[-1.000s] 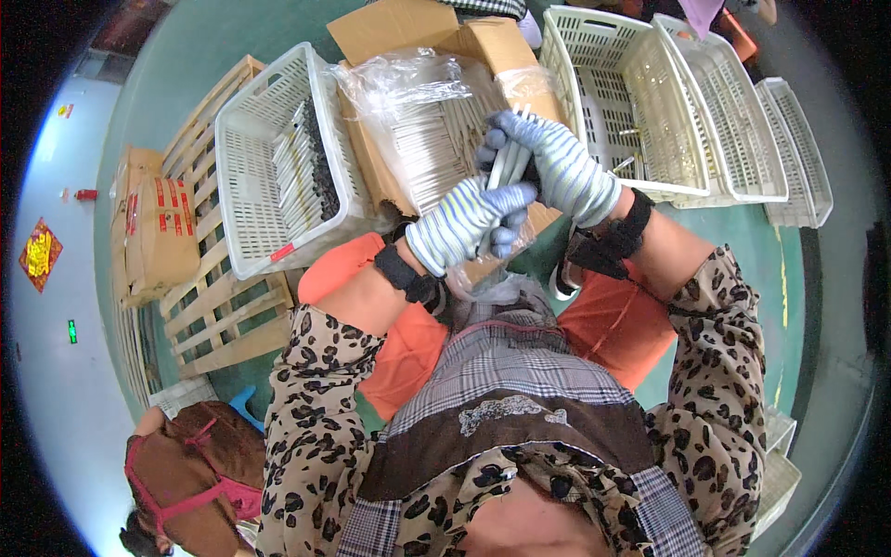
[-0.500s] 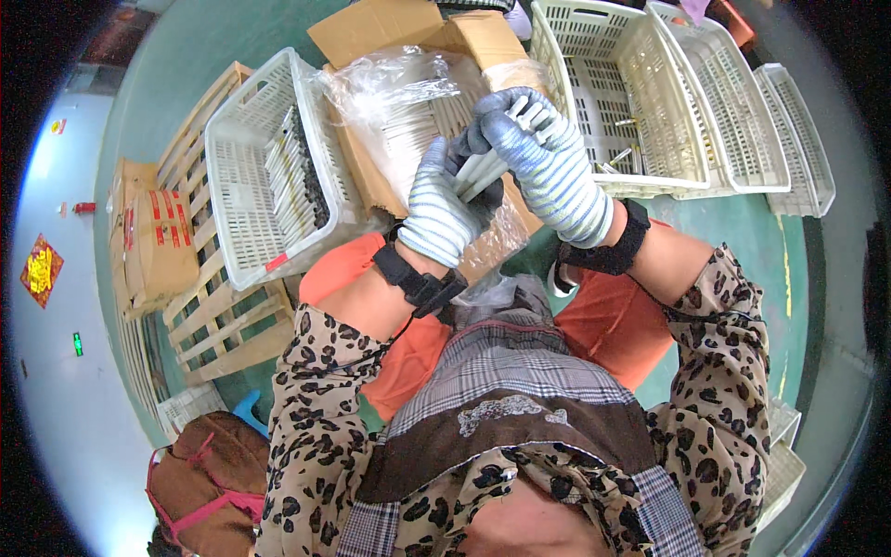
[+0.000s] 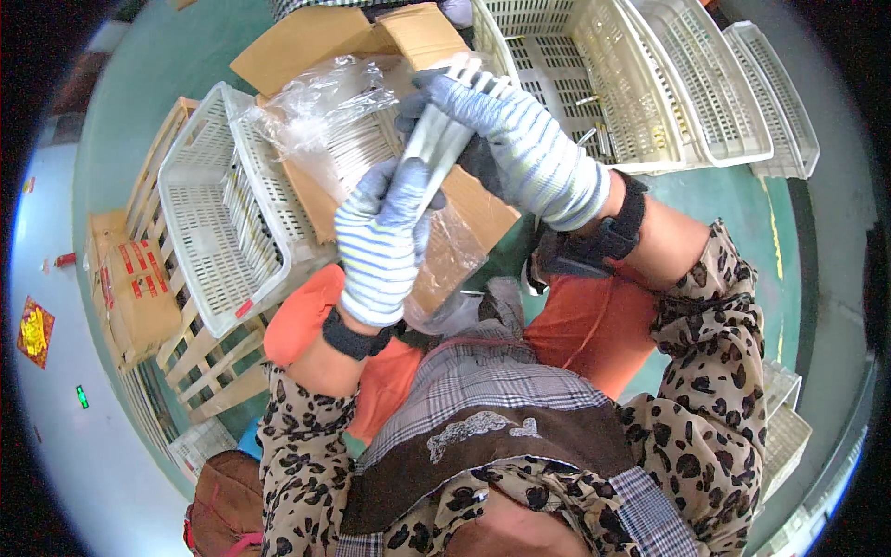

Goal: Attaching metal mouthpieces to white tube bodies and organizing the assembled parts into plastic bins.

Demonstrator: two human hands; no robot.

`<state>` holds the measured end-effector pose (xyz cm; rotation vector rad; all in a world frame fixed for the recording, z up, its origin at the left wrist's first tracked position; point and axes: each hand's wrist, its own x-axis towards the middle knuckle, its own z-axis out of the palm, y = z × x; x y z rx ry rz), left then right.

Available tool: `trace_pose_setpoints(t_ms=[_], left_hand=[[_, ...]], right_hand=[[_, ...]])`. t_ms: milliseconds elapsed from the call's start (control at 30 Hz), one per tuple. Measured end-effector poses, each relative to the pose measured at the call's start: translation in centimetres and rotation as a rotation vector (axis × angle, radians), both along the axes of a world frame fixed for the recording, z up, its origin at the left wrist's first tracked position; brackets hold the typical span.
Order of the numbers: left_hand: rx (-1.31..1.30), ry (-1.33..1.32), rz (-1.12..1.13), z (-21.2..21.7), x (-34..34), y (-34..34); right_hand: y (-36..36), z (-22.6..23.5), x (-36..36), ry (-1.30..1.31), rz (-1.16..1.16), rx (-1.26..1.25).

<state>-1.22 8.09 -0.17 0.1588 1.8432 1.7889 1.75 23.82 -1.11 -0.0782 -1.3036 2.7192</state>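
Between my two gloved hands is a bundle of several white tubes (image 3: 432,139), tilted, with its far ends up and to the right. My left hand (image 3: 385,209), in a striped grey-and-white glove, is closed around the lower end. My right hand (image 3: 506,130), in a matching glove, wraps the upper part, and the tube tips stick out past its fingers. Below the hands stands an open cardboard box (image 3: 311,190) lined with clear plastic film (image 3: 325,102). Rows of similar white tubes (image 3: 362,153) lie inside it, partly hidden by the film and my hands.
At the left, a white plastic crate (image 3: 200,265) holds rows of tubes with dark ends, on a wooden pallet (image 3: 209,367). A taped carton (image 3: 139,288) sits beside it. White crates (image 3: 640,158) stand at the upper right, the nearest with a few loose tubes.
My left hand has moved down and left along the bundle, showing more of the tubes' length. The view has shifted, so the box and left crate appear further left.
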Motion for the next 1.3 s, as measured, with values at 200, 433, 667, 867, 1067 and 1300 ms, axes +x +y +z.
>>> trace_pose_setpoints(t_ms=[200,433,667,867,1067,1300], left_hand=[[-0.174,0.011,-0.066,0.3,-1.2,-0.3],[-0.311,-0.215,-0.089,-0.6,-0.5,-1.4],[-0.624,-0.131,-0.241,-0.4,-0.9,-0.2],[-0.564,0.012,-0.333,-1.1,-0.7,0.4],[-0.623,0.231,-0.451,-0.9,-0.6,-0.5],[-0.592,0.192,-0.455,-2.3,-0.4,-0.5]], right_hand=[[17.1,-8.6,-0.5,-0.264,-0.285,0.401],[27.9,-27.1,-0.4,-0.863,0.265,1.831],[24.8,-36.9,2.1,-0.711,0.779,2.031],[24.6,-35.1,2.9,-0.665,0.899,2.082],[21.5,-34.0,0.3,-0.754,0.794,2.03],[25.9,-31.7,-0.3,-0.559,0.777,2.005]])
